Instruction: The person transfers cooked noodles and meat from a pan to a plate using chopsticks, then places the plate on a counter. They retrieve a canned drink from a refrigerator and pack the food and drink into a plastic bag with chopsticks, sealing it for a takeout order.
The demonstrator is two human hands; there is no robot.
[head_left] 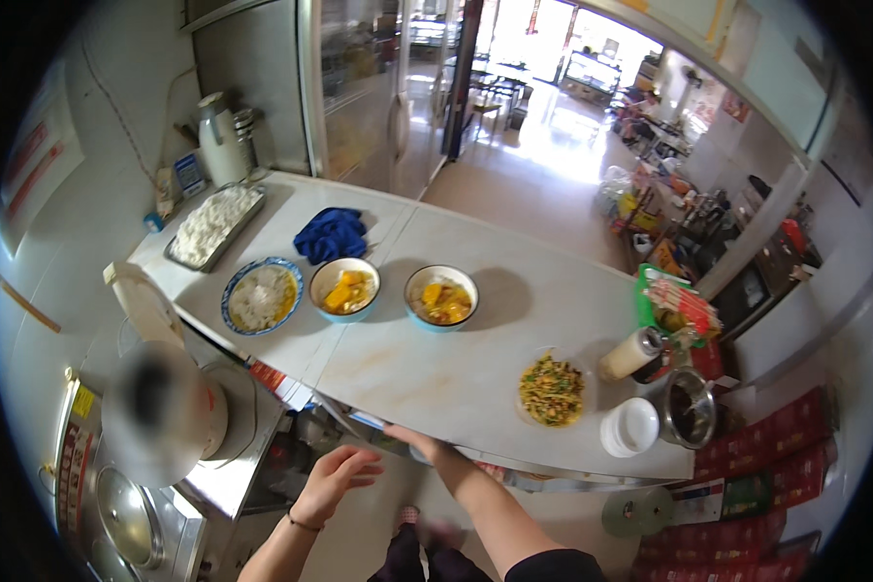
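My left hand [338, 480] hangs in the air in front of the counter, fingers apart and holding nothing. Beyond it, my right hand [412, 441] reaches leftward at the counter's front edge, its fingers stretched out beside what looks like a drawer edge [364, 419]. Whether they touch it I cannot tell. Two light-blue bowls, the left bowl [344, 289] and the right bowl [441, 298], hold something pale with raw egg on top. Left of them a blue-patterned bowl [227, 308] contains rice and yellow liquid. A clear bowl [586, 398] of chopped, mixed food sits farther right.
At the back left are a metal tray [252, 211] of white rice, a blue cloth [331, 235] and a pale flask [221, 145]. A jar [630, 354], white bowls [630, 427], a metal bowl [691, 407] and a green basket [645, 308] crowd the right end. A lidded pot [131, 519] stands lower left.
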